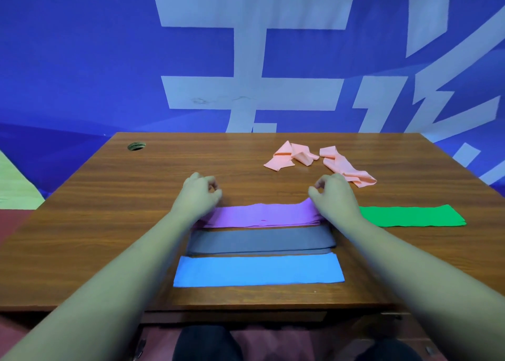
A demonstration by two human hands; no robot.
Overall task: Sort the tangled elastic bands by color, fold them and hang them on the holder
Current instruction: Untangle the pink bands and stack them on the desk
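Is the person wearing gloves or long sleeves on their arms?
No. The left hand and right hand are bare, with no gloves and no rings that I can see. The forearms are bare too. No sleeves, watch or bracelet show.

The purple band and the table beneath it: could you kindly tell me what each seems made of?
The purple band: probably thin rubber or latex, matte. It lies flat in layers and curves softly up at the right hand. Fabric is possible.
The table: brown streaked grain with a slight sheen, so wood, veneer or laminate; I cannot tell which.
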